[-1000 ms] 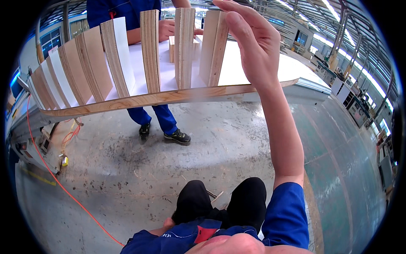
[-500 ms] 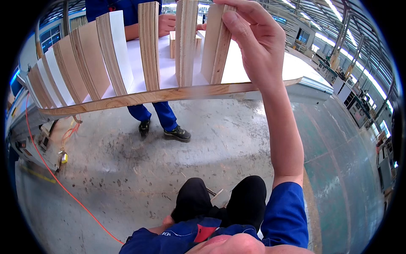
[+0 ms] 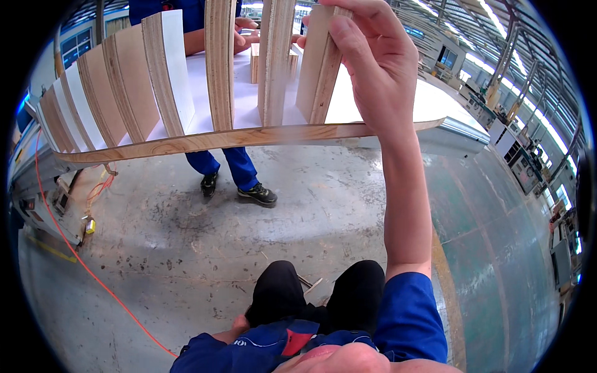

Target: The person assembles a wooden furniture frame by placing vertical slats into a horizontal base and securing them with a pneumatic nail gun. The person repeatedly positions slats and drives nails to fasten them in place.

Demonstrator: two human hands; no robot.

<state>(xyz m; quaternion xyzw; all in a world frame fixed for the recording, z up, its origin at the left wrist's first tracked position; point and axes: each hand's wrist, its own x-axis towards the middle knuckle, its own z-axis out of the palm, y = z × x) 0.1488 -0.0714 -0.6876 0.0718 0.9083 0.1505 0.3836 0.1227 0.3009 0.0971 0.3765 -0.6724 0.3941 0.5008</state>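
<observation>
My right hand (image 3: pixel 373 68) is raised in front of me and grips the rightmost upright plywood slat (image 3: pixel 318 81) near its top. That slat stands on a long white board with a plywood edge (image 3: pixel 249 137). Several more slats (image 3: pixel 168 74) stand upright in a row along the board to the left. My left hand is out of sight. Across the board, another person's hands (image 3: pixel 249 37) rest by small wooden blocks (image 3: pixel 255 62).
The other person in blue trousers (image 3: pixel 227 165) stands on the concrete floor beyond the board. An orange cable (image 3: pixel 81 255) runs over the floor at left, near a machine (image 3: pixel 37 186). A green painted floor strip (image 3: pixel 504 248) lies at right.
The board and slats have come closer and larger in view, and my right hand has stayed gripped on the rightmost slat while shifting slightly up.
</observation>
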